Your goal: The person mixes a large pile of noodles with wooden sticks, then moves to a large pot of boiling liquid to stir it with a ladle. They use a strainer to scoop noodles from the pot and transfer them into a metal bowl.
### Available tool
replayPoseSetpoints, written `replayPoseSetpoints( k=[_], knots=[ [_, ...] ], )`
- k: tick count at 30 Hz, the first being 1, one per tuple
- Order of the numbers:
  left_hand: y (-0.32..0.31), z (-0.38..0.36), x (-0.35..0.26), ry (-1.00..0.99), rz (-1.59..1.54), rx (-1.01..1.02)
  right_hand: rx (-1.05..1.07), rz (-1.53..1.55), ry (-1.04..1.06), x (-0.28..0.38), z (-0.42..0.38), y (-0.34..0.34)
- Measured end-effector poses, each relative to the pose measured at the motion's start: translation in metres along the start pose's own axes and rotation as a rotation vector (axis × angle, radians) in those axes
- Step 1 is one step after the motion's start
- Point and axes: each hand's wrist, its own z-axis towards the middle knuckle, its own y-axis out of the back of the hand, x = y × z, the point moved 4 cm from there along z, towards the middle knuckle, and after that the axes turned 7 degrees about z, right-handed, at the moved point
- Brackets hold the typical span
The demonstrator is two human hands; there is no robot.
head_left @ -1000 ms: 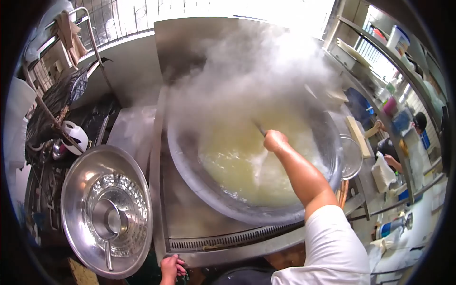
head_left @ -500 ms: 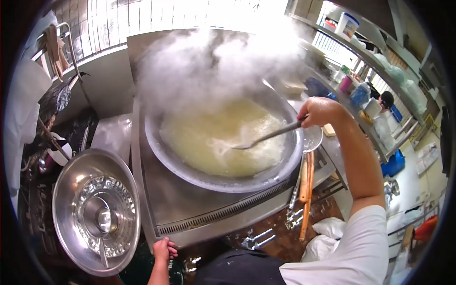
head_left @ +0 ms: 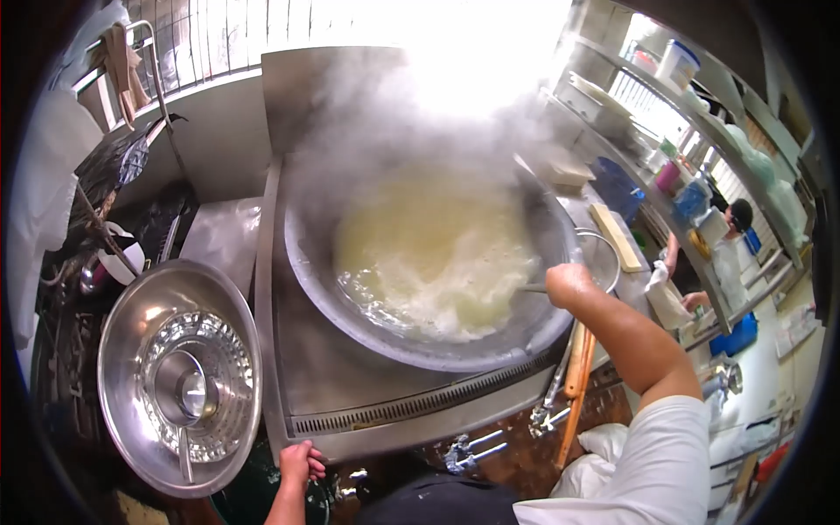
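Note:
My right hand [head_left: 569, 287] is closed round the handle of a long ladle [head_left: 535, 287], low over the right rim of a huge metal wok [head_left: 337, 328]. The ladle's far end is hidden in the cloudy yellowish liquid [head_left: 429, 236], which foams towards the front and right. Thick steam hides the wok's back rim. My left hand [head_left: 302, 461], fingers curled in with nothing visible in them, is beside the front left corner of the steel stove [head_left: 350, 389]. Left of it, a large steel bowl [head_left: 118, 350] holds a perforated colander [head_left: 219, 337] and a small handled metal dipper [head_left: 179, 389].
A round strainer [head_left: 604, 254] and wooden handles [head_left: 575, 367] are at the wok's right side. A pale block [head_left: 616, 238] lies on the counter beyond. Another person [head_left: 739, 217] works behind the shelf rack [head_left: 691, 101]. White sacks [head_left: 595, 459] lie on the wet floor.
My right hand has come down and nearer with the ladle, whose end has gone from sight in the liquid. Foam has spread towards the front. The view has shifted slightly; my left hand stays put.

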Motion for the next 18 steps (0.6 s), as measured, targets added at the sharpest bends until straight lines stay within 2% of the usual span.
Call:
replayPoseSetpoints(
  k=[4,6,11,16,18],
  knots=[
    [0.000,-0.005,0.000,0.048,-0.035,-0.031,0.031,0.065,0.030,0.011,0.087,-0.025],
    [0.002,-0.003,0.005,0.067,-0.043,-0.056,-0.066,0.174,0.001,0.015,0.129,-0.021],
    [0.004,-0.008,0.005,0.084,-0.075,-0.099,-0.203,0.231,-0.003,0.050,0.227,0.004],
    [0.007,-0.008,0.006,0.093,-0.082,-0.098,-0.298,0.266,-0.004,0.069,0.252,0.000],
    [0.004,-0.004,0.005,0.082,-0.081,-0.086,-0.350,0.460,0.001,0.056,0.244,-0.019]
  ],
)
